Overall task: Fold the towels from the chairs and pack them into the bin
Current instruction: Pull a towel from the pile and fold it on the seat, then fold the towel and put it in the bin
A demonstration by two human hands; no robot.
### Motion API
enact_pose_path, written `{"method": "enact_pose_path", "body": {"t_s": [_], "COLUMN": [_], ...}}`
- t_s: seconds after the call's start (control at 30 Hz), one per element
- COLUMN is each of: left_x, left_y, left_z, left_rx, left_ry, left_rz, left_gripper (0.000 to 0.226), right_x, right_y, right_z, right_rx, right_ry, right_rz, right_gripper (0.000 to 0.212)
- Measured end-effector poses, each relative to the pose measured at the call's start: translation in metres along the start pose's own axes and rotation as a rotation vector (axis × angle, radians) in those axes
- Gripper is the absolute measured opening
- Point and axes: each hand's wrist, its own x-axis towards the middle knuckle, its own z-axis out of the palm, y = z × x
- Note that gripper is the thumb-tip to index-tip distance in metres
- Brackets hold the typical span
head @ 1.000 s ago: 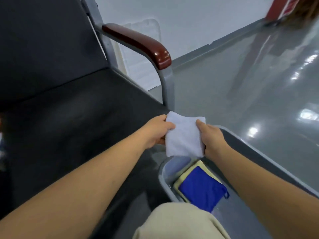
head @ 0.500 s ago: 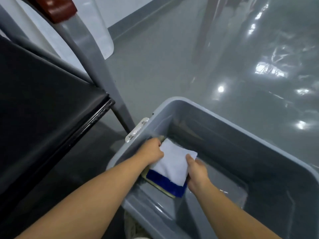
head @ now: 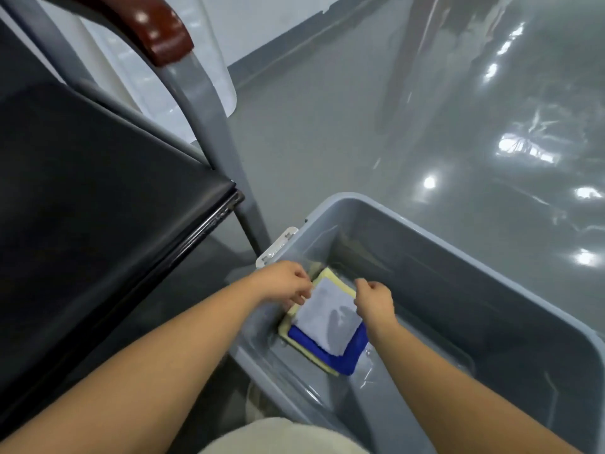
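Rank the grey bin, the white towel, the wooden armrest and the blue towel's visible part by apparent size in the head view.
1. Grey bin: largest.
2. White towel and wooden armrest: look alike, and the frame cuts the armrest, so unranked.
3. Blue towel's visible part: smallest.

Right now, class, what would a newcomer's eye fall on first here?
The bright stack in a corner of the grey bin: white towel on blue towel on yellow towel. The left hand and right hand flank it, fingers curled. Left of it stands a black chair with a reddish-brown armrest.
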Motion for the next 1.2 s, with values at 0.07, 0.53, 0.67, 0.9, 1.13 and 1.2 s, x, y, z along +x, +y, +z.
{"method": "enact_pose_path", "body": {"t_s": [0.07,0.53,0.67,0.9,1.13,1.2], "left_x": [-0.031,-0.323,-0.399,-0.528,-0.608,-0.614], "left_y": [0.015,-0.047,-0.119,-0.224,-0.291,-0.303], "left_z": [-0.019,-0.222,-0.242,-0.25,-0.277,-0.285], "left_rx": [-0.04,-0.038,-0.015,0.141,0.409,0.328], "left_ry": [0.044,0.945,1.137,1.433,1.621,1.525], "left_rz": [0.035,0.045,-0.053,-0.295,-0.449,-0.507], "left_gripper": [0.015,0.011,0.014,0.013,0.036,0.054], "right_x": [-0.019,-0.238,-0.314,-0.438,-0.531,-0.551], "right_y": [-0.034,-0.222,-0.231,-0.206,-0.199,-0.202], "right_z": [0.003,0.115,0.178,0.294,0.377,0.397], "right_rx": [0.024,-0.158,-0.258,-0.419,-0.47,-0.527], "right_ry": [-0.059,-0.499,-0.649,-0.902,-1.056,-1.05], "right_rz": [-0.09,-0.665,-0.776,-0.896,-1.09,-1.198], "right_gripper": [0.031,0.022,0.024,0.022,0.018,0.032]}}
